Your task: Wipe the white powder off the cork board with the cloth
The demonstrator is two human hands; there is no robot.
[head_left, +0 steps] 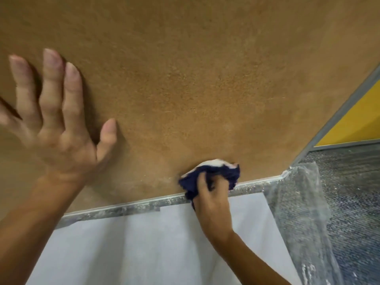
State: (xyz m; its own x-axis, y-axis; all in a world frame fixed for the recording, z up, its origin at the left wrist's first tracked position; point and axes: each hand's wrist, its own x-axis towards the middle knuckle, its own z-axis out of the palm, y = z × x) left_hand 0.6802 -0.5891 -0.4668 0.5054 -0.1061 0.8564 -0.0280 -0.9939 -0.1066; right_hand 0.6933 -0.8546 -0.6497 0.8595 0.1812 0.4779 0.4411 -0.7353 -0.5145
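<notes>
Matt grainy cork board [185,89], powder-dusted metal frame [127,208], crumpled navy cloth [213,177]

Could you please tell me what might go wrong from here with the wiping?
The cloth in the right hand is already caked white on top, so it may smear powder back onto the cork board. Powder sits along the frame ledge; a careless pass could knock it onto the carpet.

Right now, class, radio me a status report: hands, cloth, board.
Left hand open, fingers spread over the cork board. Right hand grips the cloth at the board's lower edge. White powder speckles the frame; nothing blocks the wipe.
</notes>
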